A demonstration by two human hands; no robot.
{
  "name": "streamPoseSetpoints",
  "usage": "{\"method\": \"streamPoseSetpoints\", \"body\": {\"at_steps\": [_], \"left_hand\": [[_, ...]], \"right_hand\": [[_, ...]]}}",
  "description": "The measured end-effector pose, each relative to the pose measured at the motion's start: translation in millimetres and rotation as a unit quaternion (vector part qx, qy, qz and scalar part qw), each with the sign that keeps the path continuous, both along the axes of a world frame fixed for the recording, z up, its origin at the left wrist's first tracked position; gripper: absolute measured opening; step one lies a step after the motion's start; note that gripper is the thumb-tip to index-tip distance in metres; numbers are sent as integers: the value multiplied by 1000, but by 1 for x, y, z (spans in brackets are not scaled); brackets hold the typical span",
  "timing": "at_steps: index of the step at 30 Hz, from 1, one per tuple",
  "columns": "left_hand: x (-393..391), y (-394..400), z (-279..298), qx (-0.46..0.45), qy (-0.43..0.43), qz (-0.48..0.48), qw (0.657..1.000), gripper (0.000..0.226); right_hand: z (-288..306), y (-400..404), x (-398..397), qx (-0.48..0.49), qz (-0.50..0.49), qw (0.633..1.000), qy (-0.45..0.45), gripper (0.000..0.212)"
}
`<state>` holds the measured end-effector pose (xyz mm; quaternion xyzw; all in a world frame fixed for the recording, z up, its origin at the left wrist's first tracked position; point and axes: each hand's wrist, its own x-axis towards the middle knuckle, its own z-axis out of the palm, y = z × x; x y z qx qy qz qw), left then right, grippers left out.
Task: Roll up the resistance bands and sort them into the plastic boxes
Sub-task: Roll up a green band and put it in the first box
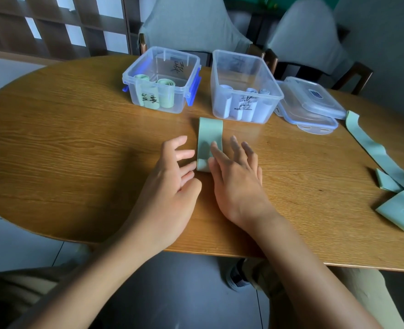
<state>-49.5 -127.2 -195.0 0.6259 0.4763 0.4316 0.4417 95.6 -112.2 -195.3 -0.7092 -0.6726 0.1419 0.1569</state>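
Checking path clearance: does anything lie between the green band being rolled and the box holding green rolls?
Nothing visible does. The flat green resistance band lies on bare wooden table, and the open clear plastic box with blue latches stands lidless beyond it.

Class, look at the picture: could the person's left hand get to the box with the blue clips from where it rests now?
Probably yes. The left hand lies open on the table, and only bare wood shows between it and the blue-clipped box. The green band lies off to its right.
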Motion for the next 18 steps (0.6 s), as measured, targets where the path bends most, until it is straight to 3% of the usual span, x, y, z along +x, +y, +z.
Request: {"method": "streamPoseSetpoints", "body": {"at_steps": [18], "left_hand": [[7,33,0,7,0,8,1000,61]], "right_hand": [[2,57,8,33,-10,999,-4,57]]}}
